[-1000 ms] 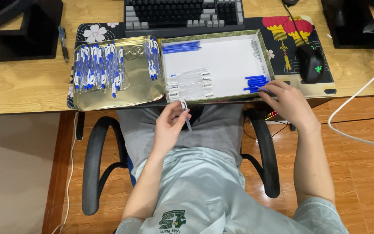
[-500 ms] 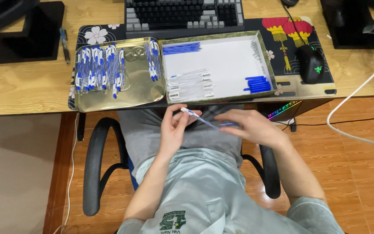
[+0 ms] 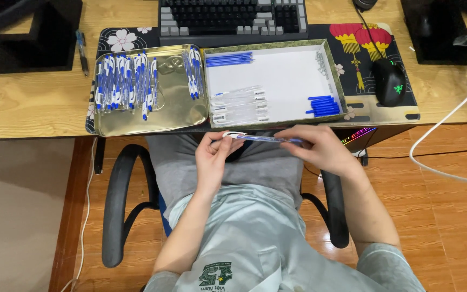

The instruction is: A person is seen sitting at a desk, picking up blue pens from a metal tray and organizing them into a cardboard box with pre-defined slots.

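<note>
Pale grey shirt and darker trousers fill the near part of the view, and you sit in a black office chair (image 3: 115, 211) pulled close to the desk. Just above your lap, both hands meet on one pen (image 3: 260, 139). Your left hand (image 3: 215, 157) pinches the clear barrel end between thumb and fingertips, while your right hand (image 3: 320, 148) closes its fingers on the blue end, so the pen lies level between them, in the air near the desk edge and touching nothing else. Holding it at both ends this way steadies the two parts against each other.

Beyond your hands, at the edge of the wooden desk (image 3: 28, 108), sit two shallow containers side by side. On your left, a gold tin tray (image 3: 174, 116) holds a row of finished blue-and-white pens (image 3: 125, 84). On your right, a white-lined box (image 3: 287, 70) keeps parts sorted in separate heaps: clear barrels (image 3: 239, 105) nearest you, blue caps (image 3: 322, 105) to the right, blue refills (image 3: 229, 58) along the far side. Each heap lies within easy reach.

Farther back are a keyboard (image 3: 233, 19) and a black mouse (image 3: 389, 81) on a patterned mat.
</note>
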